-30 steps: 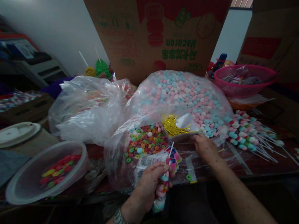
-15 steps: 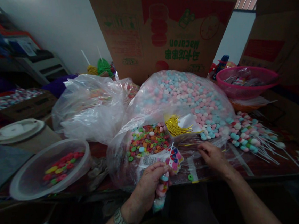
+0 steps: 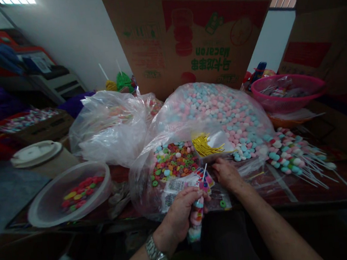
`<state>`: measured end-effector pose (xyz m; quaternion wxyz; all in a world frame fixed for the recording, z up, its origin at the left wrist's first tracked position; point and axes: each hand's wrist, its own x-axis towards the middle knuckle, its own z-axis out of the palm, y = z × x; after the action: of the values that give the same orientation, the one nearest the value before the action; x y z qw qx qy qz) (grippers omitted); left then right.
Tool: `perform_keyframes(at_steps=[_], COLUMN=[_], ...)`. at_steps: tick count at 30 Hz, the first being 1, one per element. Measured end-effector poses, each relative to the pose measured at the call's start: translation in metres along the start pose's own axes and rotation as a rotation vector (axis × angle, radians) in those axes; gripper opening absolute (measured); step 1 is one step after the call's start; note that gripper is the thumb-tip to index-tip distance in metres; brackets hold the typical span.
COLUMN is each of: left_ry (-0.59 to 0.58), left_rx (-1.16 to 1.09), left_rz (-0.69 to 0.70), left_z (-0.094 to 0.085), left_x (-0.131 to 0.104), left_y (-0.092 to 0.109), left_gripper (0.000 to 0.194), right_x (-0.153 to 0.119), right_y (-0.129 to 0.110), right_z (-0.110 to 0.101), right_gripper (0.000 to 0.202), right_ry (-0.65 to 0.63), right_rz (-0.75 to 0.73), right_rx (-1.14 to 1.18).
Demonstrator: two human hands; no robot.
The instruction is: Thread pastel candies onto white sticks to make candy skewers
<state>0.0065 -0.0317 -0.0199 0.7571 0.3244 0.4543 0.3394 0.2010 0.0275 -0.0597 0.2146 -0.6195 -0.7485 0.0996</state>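
My left hand (image 3: 180, 210), a watch on its wrist, is closed around a wrapped candy skewer (image 3: 197, 217). The bagged pink, red and pale blue candies hang below the fingers, and a white stick pokes out above. Printed wrappers (image 3: 178, 185) fan out behind this hand. My right hand (image 3: 228, 177) is at the table just below a small box of gold twist ties (image 3: 205, 145). Its fingers are curled together; whatever may be between them is too small to make out. Ring-shaped candies (image 3: 176, 160) lie in clear plastic beyond the wrappers.
A large clear bag of pastel candies (image 3: 216, 106) fills the middle. At the left stand a translucent bowl (image 3: 35, 215) and a lidded tub (image 3: 38, 154). Finished-looking skewers (image 3: 297, 155) lie at the right under a pink basket (image 3: 289, 103). A cardboard box (image 3: 150, 35) rises behind.
My right hand has moved left, closer to my left hand and the box of twist ties. My left hand, still holding the skewer, appears slightly further right as the view shifts.
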Motion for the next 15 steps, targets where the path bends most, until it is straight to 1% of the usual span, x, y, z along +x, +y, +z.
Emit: perform_keyframes(at_steps=[3, 5, 8, 10, 13, 15], left_ry=[0.025, 0.044, 0.042, 0.022, 0.024, 0.023], left_rx=[0.029, 0.034, 0.048, 0.057, 0.030, 0.006], left_rz=[-0.006, -0.010, -0.008, -0.013, -0.024, -0.004], left_z=[-0.005, -0.008, -0.009, -0.007, -0.001, 0.002], left_x=[-0.003, -0.004, -0.002, 0.000, 0.001, 0.002], left_y=[0.003, 0.006, 0.005, 0.003, 0.000, 0.001], left_gripper=[0.019, 0.019, 0.021, 0.022, 0.023, 0.021], right_x=[-0.006, -0.014, -0.024, -0.027, -0.034, -0.042], right_y=[-0.002, 0.001, 0.008, 0.006, -0.014, -0.034], right_z=[0.008, 0.006, -0.003, -0.013, -0.028, -0.034], right_gripper=[0.017, 0.015, 0.012, 0.013, 0.016, 0.016], right_ry=[0.011, 0.045, 0.097, 0.117, 0.108, 0.052], right_rz=[0.035, 0.065, 0.095, 0.107, 0.102, 0.041], right_rx=[-0.006, 0.014, 0.092, 0.166, 0.286, 0.389])
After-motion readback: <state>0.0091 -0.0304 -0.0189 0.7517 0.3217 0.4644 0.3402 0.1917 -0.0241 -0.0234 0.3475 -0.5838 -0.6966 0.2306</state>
